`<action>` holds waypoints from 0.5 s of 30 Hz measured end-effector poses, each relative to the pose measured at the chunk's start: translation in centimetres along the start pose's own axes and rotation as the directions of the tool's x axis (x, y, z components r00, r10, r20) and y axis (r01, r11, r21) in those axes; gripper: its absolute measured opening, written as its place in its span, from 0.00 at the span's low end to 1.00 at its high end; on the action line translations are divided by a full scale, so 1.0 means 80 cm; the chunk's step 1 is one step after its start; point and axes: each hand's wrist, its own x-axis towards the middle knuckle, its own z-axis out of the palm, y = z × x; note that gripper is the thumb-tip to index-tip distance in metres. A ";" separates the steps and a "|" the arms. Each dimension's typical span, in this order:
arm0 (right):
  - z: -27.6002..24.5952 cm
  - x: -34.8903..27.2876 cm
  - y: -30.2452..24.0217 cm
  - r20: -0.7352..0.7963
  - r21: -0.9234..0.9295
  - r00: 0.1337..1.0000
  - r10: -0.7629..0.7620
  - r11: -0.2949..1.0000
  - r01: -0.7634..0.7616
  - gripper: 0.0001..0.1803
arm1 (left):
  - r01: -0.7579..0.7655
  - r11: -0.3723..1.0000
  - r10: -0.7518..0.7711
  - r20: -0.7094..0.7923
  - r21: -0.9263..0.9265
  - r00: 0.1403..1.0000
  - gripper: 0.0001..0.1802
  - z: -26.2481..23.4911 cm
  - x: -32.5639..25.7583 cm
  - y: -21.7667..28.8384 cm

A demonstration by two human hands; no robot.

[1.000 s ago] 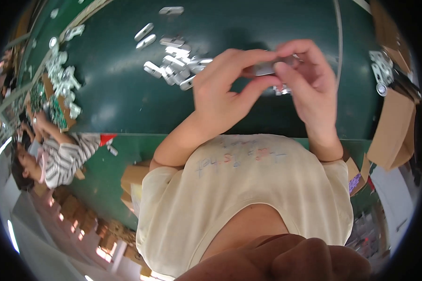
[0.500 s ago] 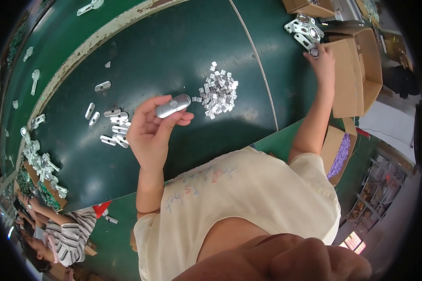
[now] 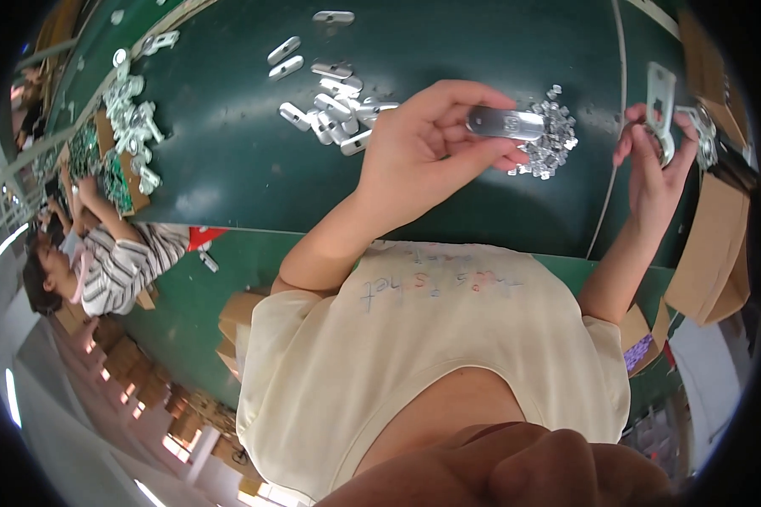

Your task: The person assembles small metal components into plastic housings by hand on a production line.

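Observation:
Between the fingers and thumb of my left hand point(image 3: 427, 156) is a rounded, oblong silver metal cover point(image 3: 503, 123), smooth side up. My right hand point(image 3: 654, 173) grips a metal part with a ring end point(image 3: 662, 97); its flat slotted arm points upward and the fingers close around the ring. Just behind the cover lies a heap of small, shiny, clear-looking square pieces point(image 3: 558, 139), partly hidden by my left hand. Further left, several oblong slotted metal covers point(image 3: 334, 118) are scattered on the dark green table point(image 3: 245, 160).
More ring-ended parts point(image 3: 703, 139) lie at the right edge by an open cardboard box point(image 3: 708, 253). A pile of metal parts point(image 3: 131, 110) sits at the far left beside a box of green pieces point(image 3: 114, 173). A co-worker in a striped shirt point(image 3: 131, 266) works there.
My right hand has picked up a ring-ended part from the right-hand pile and brought it nearer. My left hand still holds the cover, now in front of the small pieces. The view has turned.

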 end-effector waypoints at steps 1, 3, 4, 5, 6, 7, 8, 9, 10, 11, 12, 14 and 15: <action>0.026 0.002 -0.006 0.009 -0.114 1.000 0.030 0.993 -0.029 0.23 | 0.018 1.000 -0.018 -0.005 0.019 1.000 0.16 0.000 -0.001 0.003; 0.044 0.002 -0.009 0.225 -0.054 0.974 0.043 0.998 -0.032 0.27 | 0.033 0.999 -0.033 -0.005 0.016 0.999 0.16 -0.004 -0.006 0.006; 0.062 0.001 -0.014 0.233 -0.084 0.971 0.059 0.996 -0.041 0.29 | 0.033 0.999 -0.033 -0.022 0.011 0.999 0.16 -0.007 -0.008 0.008; 0.074 0.001 -0.018 0.271 -0.079 0.961 0.048 0.997 -0.027 0.28 | 0.049 0.999 -0.049 -0.016 0.015 0.999 0.17 -0.007 -0.009 0.011; 0.083 0.001 -0.024 0.307 -0.074 0.951 0.036 0.997 -0.013 0.27 | 0.065 0.998 -0.065 -0.007 0.018 0.998 0.17 -0.007 -0.011 0.013; 0.088 0.000 -0.031 0.292 -0.222 0.956 0.030 0.974 0.037 0.25 | 0.069 0.998 -0.069 -0.017 0.011 0.997 0.17 -0.006 -0.011 0.014; 0.095 0.002 -0.036 0.346 -0.415 0.935 -0.072 0.883 0.221 0.24 | 0.078 0.997 -0.078 -0.012 0.008 0.997 0.17 -0.008 -0.011 0.016; 0.102 0.005 -0.040 0.419 -0.570 0.894 -0.158 0.721 0.394 0.24 | 0.087 0.996 -0.087 -0.003 0.006 0.996 0.17 -0.009 -0.012 0.016; 0.108 0.010 -0.047 0.523 -0.591 0.818 -0.242 0.588 0.552 0.23 | 0.088 0.996 -0.088 -0.009 -0.001 0.996 0.17 -0.011 -0.013 0.015; 0.113 0.011 -0.045 0.533 -0.581 0.812 -0.238 0.594 0.556 0.23 | 0.056 0.998 -0.056 -0.004 0.022 0.998 0.17 -0.014 -0.015 0.013; 0.116 0.011 -0.043 0.569 -0.572 0.785 -0.244 0.568 0.591 0.22 | 0.025 0.999 -0.025 0.003 0.046 1.000 0.18 -0.016 -0.017 0.011; 0.123 0.011 -0.042 0.580 -0.583 0.777 -0.246 0.540 0.607 0.21 | 0.068 0.997 -0.068 0.006 0.042 0.998 0.18 -0.017 -0.018 0.014; 0.124 0.010 -0.043 0.577 -0.590 0.780 -0.241 0.537 0.603 0.21 | 0.110 0.993 -0.111 0.023 0.037 0.994 0.18 -0.016 -0.017 0.016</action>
